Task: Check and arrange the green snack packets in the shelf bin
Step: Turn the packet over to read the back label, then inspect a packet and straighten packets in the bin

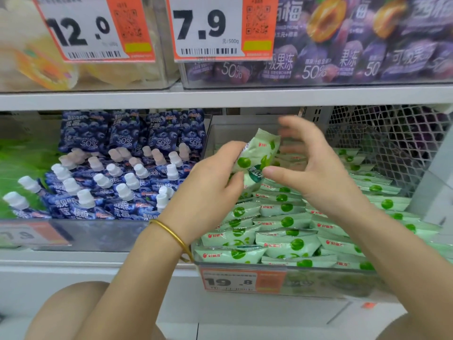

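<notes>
Bright, even shop light comes from above and in front; my arms cast hardly any shadow. The upper fingers (296, 126) of my right grip (316, 173) smear with motion blur, while the pale green foil snack packet (257, 153) pinched in my left grip (213, 182) reads fairly sharp. The white-and-orange paper price tags (201, 28) up top lean, bent by the wide lens. Glare hazes the clear plastic upper bin front (318, 78); the lower-left orange tag (31, 233) is blurred.
</notes>
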{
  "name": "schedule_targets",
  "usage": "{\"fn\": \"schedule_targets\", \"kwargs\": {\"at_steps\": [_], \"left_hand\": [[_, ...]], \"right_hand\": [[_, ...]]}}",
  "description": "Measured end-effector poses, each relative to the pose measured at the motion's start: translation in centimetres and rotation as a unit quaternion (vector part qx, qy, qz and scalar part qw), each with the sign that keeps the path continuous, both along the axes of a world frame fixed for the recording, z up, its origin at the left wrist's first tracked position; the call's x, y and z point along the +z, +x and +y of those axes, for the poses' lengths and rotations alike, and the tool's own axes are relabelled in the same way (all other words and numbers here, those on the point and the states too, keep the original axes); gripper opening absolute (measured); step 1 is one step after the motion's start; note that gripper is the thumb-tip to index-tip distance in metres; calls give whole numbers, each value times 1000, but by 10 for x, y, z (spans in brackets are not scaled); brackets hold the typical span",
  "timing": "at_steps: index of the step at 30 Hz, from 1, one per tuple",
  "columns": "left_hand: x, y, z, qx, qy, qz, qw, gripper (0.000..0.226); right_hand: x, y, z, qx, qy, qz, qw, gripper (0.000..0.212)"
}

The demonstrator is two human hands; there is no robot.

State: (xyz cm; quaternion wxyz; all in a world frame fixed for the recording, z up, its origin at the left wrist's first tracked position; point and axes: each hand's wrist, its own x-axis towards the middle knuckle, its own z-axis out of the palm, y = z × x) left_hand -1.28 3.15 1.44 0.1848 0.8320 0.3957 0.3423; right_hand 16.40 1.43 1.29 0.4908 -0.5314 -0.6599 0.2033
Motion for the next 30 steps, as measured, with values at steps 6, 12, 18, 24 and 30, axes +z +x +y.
{"fn": "schedule_targets", "kwargs": {"at_steps": [6,12,18,24,30], "left_hand": [[12,2,16,-47,-33,-18,998,38],[19,-10,46,117,50,34,991,43],[0,-18,46,120,-8,33,992,51],[-2,-19,46,109,0,18,994,51],[-5,-17,47,103,-10,8,995,50]], "right_hand": [[19,11,10,55,10,-68,996,25],[17,12,27,-115,89,-119,982,10],[7,-5,52,-136,109,-205,963,21],[0,-15,78,-104,35,-196,974,25],[-1,-15,94,-61,-32,-294,953,24]]}}
